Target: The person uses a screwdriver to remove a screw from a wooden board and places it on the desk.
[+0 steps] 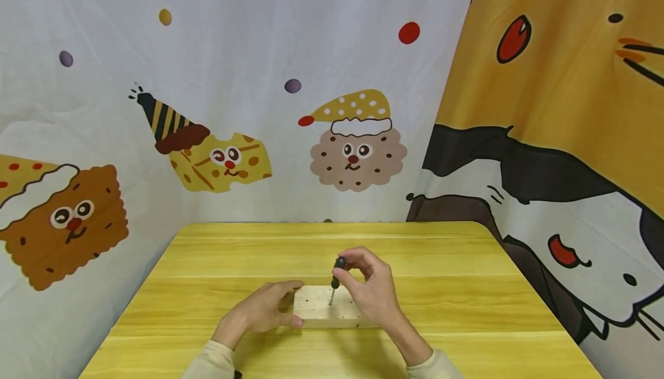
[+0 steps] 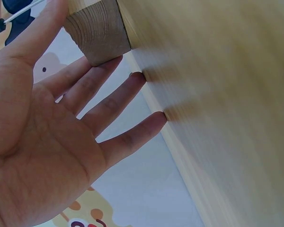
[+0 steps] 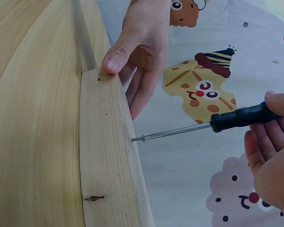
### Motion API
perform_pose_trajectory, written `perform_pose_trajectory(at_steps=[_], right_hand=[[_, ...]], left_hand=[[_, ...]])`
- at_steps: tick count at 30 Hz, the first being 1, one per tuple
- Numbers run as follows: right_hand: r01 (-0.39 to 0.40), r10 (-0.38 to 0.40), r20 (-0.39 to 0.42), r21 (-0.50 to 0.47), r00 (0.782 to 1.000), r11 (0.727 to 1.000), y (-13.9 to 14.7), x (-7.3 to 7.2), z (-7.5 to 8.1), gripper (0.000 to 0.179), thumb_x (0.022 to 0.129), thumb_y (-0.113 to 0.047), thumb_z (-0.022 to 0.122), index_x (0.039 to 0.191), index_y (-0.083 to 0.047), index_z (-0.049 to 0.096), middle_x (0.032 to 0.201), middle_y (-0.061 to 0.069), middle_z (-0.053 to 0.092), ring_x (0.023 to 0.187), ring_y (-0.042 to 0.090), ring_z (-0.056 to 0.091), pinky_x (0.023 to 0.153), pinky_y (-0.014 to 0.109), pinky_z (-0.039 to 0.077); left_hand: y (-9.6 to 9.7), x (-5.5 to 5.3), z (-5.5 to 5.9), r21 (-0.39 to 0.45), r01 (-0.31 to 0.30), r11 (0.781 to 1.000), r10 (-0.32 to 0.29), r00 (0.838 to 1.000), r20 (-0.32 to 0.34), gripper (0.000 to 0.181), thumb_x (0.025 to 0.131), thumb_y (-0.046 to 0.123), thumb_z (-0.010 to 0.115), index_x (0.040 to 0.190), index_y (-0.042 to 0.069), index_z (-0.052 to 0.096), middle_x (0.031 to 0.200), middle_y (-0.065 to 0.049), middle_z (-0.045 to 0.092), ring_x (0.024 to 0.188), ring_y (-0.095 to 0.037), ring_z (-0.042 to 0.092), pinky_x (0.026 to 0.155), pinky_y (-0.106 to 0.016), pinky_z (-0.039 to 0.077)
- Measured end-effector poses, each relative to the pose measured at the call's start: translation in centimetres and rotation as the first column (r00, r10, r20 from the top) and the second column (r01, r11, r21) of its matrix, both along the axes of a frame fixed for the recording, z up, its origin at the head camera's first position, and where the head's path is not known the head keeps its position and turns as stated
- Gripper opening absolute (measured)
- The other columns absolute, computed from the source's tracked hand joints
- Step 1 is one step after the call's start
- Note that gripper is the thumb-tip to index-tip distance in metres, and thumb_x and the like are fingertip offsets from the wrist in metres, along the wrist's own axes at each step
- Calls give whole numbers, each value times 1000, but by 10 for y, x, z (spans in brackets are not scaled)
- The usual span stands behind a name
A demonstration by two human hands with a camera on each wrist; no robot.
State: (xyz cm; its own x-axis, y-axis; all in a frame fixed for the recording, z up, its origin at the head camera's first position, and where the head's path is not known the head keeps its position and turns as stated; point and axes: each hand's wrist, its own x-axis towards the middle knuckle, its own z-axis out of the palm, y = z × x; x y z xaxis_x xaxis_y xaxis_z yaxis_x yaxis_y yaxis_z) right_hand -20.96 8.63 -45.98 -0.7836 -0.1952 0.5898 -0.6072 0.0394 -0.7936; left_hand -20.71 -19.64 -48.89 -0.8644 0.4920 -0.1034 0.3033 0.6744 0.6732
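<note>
A pale wooden block (image 1: 313, 310) lies on the table with small holes and dark marks in it. My left hand (image 1: 261, 310) grips its left end, thumb on the near side and fingers on the far side; the left wrist view shows the block's end grain (image 2: 99, 35) between them. With thumb and fingertips, my right hand (image 1: 376, 295) holds the dark handle of a screwdriver (image 3: 236, 118), tilted slightly over the block. At the tip of its metal shaft stands a screw (image 3: 137, 139), its point at the block's top face and much of its thread showing.
The yellow wood-grain table (image 1: 456, 287) extends around the block on all sides. Behind it hangs a white curtain (image 1: 233, 50) with cartoon biscuits and cheese, and an orange cartoon panel (image 1: 560, 91) covers the right side.
</note>
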Motion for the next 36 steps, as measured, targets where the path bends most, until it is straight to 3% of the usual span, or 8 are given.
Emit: perform_pose_trajectory(at_steps=[6,15,21,27,32,36], right_hand=[[-8,8,6,1,1000,1000,0,2,2,25,101,8,79,125,4,73,113,22,81,100,4,76,98,23,67],[-24,24,-2,4,1000,1000,0,1,0,26,105,5,74,131,7,70,120,25,83,106,14,80,102,24,66],[-10,10,-6,2,1000,1000,-1,0,-2,26,104,5,77,128,-1,74,114,21,83,102,13,81,96,25,68],[2,-2,51,-3,999,1000,-2,0,-1,28,102,-2,82,129,-9,77,116,16,86,105,11,84,95,25,69],[-14,15,55,-18,998,1000,-2,0,-1,27,102,-2,82,127,-6,75,116,18,86,106,14,85,100,26,69],[-16,17,36,-19,999,1000,-2,0,-2,24,101,3,82,123,-4,75,115,19,84,101,12,83,96,26,70]], left_hand=[[1,0,0,-7,-7,1000,7,1000,11,92,93,44,92,166,2,53,165,-23,62,155,-48,57,127,-71,48],[0,0,-1,10,6,1000,-6,1000,0,93,92,40,94,164,-2,53,165,-26,61,154,-49,58,127,-72,47],[0,0,-1,1,8,1000,-8,1000,-25,94,92,41,94,164,-2,53,164,-25,62,155,-49,58,128,-72,45],[1,0,0,1,4,1000,-4,1000,-7,93,93,42,93,165,-1,53,166,-25,60,155,-49,57,128,-73,45],[1,0,2,10,2,1000,-2,1000,13,92,93,40,93,165,-1,52,167,-25,59,156,-50,56,128,-73,45],[0,0,2,13,2,1000,-3,1000,14,93,93,40,93,165,-1,52,167,-26,59,156,-51,55,128,-74,45]])
